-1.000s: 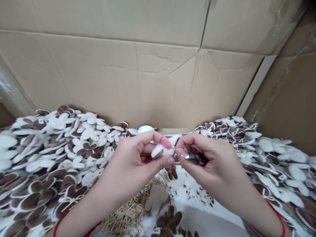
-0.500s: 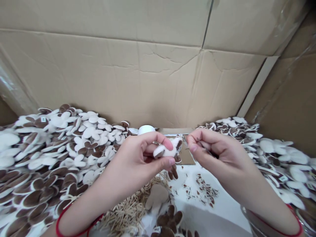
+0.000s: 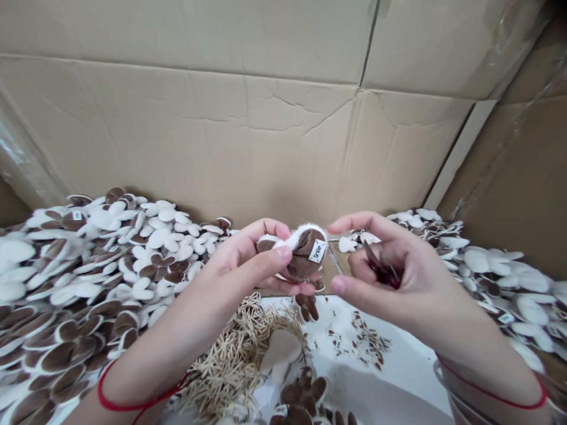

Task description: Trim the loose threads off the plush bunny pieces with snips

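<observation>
My left hand [image 3: 248, 260] pinches a small brown-and-white plush piece [image 3: 299, 260] with rounded lobes, fingers behind it and thumb in front. Its brown side faces me and carries a white label [image 3: 317, 250] with dark lettering. To the right, my right hand [image 3: 390, 265] keeps thread snips [image 3: 381, 267] with dark red handles in its curled fingers, a dark pointed blade showing. Its index finger and thumb are spread apart. The fingertip is close to the plush's right edge; whether they touch I cannot tell.
Plush pieces are heaped at left [image 3: 75, 283] and right [image 3: 509, 283]. Beige cords [image 3: 234, 348] lie in a tangle on the white tabletop [image 3: 398, 360], beside scattered small brown-and-white bits [image 3: 370, 342]. More brown plush pieces [image 3: 305, 392] sit in front. A cardboard wall [image 3: 199, 147] rises behind.
The plush piece has been turned from its white side to its brown, labelled side. My right thumb and index finger have come apart from a pinch, and the snips show more clearly.
</observation>
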### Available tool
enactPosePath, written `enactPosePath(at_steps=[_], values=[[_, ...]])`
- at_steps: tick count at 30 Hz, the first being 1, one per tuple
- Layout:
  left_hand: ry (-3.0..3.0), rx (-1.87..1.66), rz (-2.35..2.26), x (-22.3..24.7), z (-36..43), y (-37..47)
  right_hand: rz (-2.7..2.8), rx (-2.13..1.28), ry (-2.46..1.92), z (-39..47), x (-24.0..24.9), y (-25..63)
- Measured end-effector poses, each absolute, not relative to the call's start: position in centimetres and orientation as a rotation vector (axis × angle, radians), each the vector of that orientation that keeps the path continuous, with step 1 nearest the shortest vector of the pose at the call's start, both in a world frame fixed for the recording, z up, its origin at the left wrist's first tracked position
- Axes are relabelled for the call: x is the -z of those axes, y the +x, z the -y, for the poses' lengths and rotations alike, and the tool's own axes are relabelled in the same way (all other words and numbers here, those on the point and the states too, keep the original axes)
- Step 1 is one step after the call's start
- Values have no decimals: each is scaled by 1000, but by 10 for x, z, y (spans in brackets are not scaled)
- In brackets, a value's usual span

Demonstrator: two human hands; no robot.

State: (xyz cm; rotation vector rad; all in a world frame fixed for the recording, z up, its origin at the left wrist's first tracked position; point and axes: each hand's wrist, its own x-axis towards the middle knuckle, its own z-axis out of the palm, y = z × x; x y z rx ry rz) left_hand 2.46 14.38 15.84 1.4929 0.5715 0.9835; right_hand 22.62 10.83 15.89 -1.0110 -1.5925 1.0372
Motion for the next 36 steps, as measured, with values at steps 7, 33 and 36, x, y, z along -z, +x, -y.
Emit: enactPosePath(at_steps=[7,33,36], values=[[1518,-868,-535,-155,-149,25,1709,-1009,-961,-119,-151,220],[2401,-1707,-1112,-148,-141,35,1542,-1139,-969,-120,-153,218],[2473,-1772,-1180,-148,-139,35,1529,-1123,-910,-120,-152,216]])
